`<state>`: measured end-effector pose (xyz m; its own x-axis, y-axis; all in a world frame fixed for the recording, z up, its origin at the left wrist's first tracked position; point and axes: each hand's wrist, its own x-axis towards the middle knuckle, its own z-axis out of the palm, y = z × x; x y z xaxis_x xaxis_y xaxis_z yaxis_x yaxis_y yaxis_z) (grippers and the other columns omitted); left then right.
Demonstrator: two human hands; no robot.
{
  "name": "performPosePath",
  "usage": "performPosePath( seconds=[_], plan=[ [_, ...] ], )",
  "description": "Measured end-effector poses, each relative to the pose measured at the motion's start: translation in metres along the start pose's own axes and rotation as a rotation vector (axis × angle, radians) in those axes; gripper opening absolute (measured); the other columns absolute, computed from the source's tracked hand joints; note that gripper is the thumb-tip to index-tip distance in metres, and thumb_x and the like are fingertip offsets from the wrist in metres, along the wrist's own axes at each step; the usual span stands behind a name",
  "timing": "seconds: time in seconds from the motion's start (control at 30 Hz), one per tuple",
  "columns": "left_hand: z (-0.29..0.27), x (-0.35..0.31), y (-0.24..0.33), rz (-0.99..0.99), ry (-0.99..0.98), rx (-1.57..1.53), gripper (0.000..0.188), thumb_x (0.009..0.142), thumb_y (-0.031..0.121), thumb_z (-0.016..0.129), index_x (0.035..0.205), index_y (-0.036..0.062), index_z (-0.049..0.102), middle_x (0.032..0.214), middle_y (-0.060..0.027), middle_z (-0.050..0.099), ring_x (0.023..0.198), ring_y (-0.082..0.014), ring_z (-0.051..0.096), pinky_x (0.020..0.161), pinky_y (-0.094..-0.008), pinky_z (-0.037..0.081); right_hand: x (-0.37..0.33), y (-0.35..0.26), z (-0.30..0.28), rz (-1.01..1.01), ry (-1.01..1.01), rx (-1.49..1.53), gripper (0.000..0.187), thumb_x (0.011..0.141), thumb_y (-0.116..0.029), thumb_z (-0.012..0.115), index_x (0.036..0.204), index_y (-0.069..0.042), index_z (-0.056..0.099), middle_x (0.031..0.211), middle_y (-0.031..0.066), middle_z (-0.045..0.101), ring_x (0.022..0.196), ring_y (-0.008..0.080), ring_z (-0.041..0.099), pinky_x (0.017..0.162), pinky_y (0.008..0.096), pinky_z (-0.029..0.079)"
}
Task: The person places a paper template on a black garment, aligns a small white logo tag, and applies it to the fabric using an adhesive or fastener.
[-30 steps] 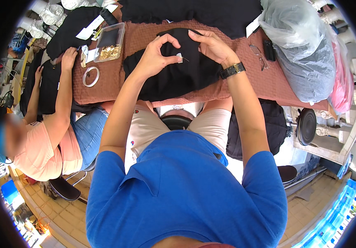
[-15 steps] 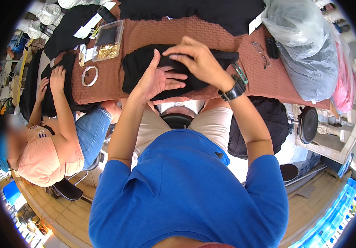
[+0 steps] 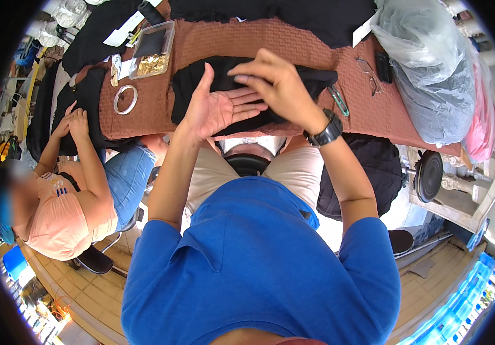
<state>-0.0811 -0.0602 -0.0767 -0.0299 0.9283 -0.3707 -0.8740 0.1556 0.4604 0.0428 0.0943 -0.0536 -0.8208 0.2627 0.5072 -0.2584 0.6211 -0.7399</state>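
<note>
My left hand [image 3: 220, 110] is turned palm up over a folded black cloth [image 3: 192, 75], its fingers stretched out and the thumb apart. Just above its fingers hovers my right hand [image 3: 276, 83], with thumb and forefinger bent toward each other. Anything between those fingertips is too small or hidden to make out. The black cloth lies under both hands on the brown tablecloth [image 3: 224, 43]. Beside the cloth's right end are green-handled thread snips [image 3: 338, 101].
To the left stand a clear plastic box [image 3: 155, 49] of gold-coloured small pieces and a white ring-shaped roll [image 3: 125, 100]. Eyeglasses [image 3: 369, 75] and a large filled plastic bag [image 3: 425, 75] are at right. A co-worker [image 3: 66, 213] sits at left, hands on black cloth.
My left hand has opened flatter and its fingers reach farther right, under my right hand. The right hand stays nearly in place. The co-worker's hands have come together.
</note>
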Motion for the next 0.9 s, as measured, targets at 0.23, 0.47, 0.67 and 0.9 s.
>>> performPosePath(
  seconds=[0.23, 0.47, 0.67, 0.9],
  plan=[
    [-0.029, 0.004, -0.007, -0.005, 0.298, 0.074, 0.026, 0.100, 0.024, 0.065, 0.110, 0.0006, 0.069, 0.103, -0.0110, 0.073, 0.088, -0.0210, 0.073, 0.077, -0.0347, 0.062, -0.061, -0.030, 0.042, -0.265, -0.139, -0.353, 0.025, 0.076, -0.013, 0.073, 0.100, -0.010, 0.071, 0.090, 0.0050, 0.052, 0.077, 0.0240, 0.054, 0.070, 0.0378, 0.047],
    [-0.003, -0.008, -0.021, 0.245, 0.310, 0.111, 0.029, 0.098, 0.020, 0.069, 0.117, -0.0020, 0.069, 0.112, -0.0110, 0.074, 0.099, -0.0196, 0.072, 0.087, -0.0342, 0.059, -0.078, -0.013, 0.031, 0.026, 0.287, -0.130, 0.017, 0.082, -0.004, 0.077, 0.097, -0.004, 0.069, 0.093, 0.0096, 0.061, 0.087, 0.0290, 0.057, 0.077, 0.0396, 0.046],
    [0.004, 0.002, -0.034, 0.434, 0.344, 0.287, 0.028, 0.096, 0.016, 0.071, 0.117, -0.0027, 0.069, 0.111, -0.0113, 0.073, 0.100, -0.0182, 0.072, 0.086, -0.0321, 0.059, -0.053, -0.005, 0.009, 0.196, 0.319, -0.053, 0.010, 0.089, -0.001, 0.071, 0.098, 0.002, 0.069, 0.089, 0.0121, 0.061, 0.079, 0.0251, 0.061, 0.071, 0.0361, 0.049],
    [0.011, 0.009, -0.042, 0.561, 0.422, 0.368, 0.023, 0.096, 0.017, 0.073, 0.107, -0.0021, 0.069, 0.102, -0.0082, 0.072, 0.090, -0.0138, 0.068, 0.082, -0.0286, 0.056, -0.041, -0.010, 0.009, 0.250, 0.251, -0.039, 0.015, 0.087, -0.003, 0.076, 0.099, 0.003, 0.069, 0.089, 0.0118, 0.062, 0.074, 0.0223, 0.064, 0.068, 0.0333, 0.054]
  ],
)
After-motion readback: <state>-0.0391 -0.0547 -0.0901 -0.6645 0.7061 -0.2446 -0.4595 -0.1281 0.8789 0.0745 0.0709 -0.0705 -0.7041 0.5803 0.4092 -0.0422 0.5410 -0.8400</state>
